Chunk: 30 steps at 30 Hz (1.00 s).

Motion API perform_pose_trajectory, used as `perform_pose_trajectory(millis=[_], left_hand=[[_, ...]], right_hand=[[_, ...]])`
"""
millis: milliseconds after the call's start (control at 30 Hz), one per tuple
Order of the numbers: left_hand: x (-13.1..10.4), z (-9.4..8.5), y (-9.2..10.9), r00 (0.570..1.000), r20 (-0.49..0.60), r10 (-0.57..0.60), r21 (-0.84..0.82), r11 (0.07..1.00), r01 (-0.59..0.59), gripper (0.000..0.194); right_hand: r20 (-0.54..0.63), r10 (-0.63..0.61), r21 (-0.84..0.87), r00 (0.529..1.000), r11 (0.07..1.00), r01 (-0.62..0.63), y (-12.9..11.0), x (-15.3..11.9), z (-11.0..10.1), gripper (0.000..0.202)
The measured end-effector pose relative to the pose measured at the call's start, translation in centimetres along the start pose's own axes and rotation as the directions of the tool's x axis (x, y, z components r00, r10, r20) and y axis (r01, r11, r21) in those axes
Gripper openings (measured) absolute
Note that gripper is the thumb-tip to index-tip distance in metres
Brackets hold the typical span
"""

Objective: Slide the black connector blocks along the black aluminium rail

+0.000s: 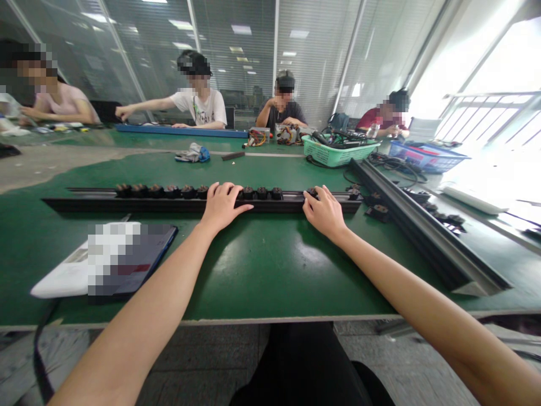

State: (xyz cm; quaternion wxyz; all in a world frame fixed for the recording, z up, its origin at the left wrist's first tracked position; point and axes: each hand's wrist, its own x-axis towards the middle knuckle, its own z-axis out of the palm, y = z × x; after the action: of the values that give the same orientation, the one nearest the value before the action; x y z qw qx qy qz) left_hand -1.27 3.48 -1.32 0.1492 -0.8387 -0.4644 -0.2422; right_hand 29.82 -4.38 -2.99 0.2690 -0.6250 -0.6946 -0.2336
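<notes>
My left fingers [226, 187] sit apart and my right fingers [311, 199] bend (can't tell if they pinch) on the long black bar [279, 207] across the table [262, 282], likely stiff, best held near both ends.

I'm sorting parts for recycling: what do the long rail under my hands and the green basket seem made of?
The black rail looks like metal, perhaps aluminium, with a dark satin coating: its edges run straight and a greyish strip shines inside. The green basket looks like smooth moulded plastic, given its even colour and perforated wall.
</notes>
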Motion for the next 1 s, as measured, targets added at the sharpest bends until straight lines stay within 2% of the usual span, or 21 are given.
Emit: perform_pose_trajectory(millis=[1000], left_hand=[[-0.01, 0.09, -0.07, 1.0, -0.002, 0.0, -0.007, 1.0, 0.0, 0.058]], right_hand=[[0.023, 0.026, -0.017, 0.999, 1.0, -0.026, 0.06, 0.02, -0.34, 0.046]])
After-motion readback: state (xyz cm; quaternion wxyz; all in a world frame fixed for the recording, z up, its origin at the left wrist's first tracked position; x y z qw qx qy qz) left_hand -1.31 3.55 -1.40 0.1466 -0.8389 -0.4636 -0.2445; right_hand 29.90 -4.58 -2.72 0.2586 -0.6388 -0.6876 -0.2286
